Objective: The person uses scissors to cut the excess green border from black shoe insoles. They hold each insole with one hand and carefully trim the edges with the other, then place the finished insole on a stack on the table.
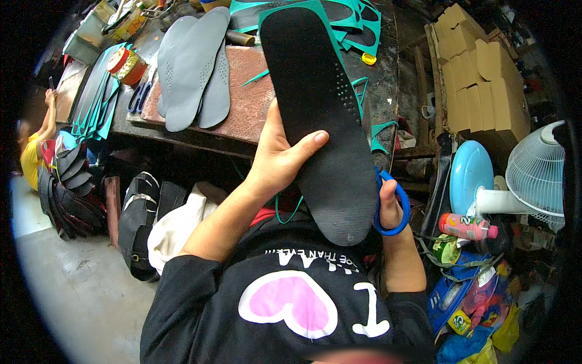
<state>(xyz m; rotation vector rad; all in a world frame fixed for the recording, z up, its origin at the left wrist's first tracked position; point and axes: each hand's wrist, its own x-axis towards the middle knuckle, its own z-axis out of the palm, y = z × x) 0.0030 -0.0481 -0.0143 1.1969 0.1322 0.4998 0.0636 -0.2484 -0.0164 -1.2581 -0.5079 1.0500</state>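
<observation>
My left hand grips a long black insole by its left edge, thumb on top. Small dimples mark one part of the insole, and a green border still runs round its upper end. Beside the lower right edge, my right hand is closed round scissors with blue handles; their blades are mostly hidden behind the insole. A thin green strip hangs below my left wrist.
Grey insoles lie on a reddish board on the bench. Green-edged sheets and a red-lidded jar stand left. Cardboard boxes, a fan and a pink bottle are right. Another person sits far left.
</observation>
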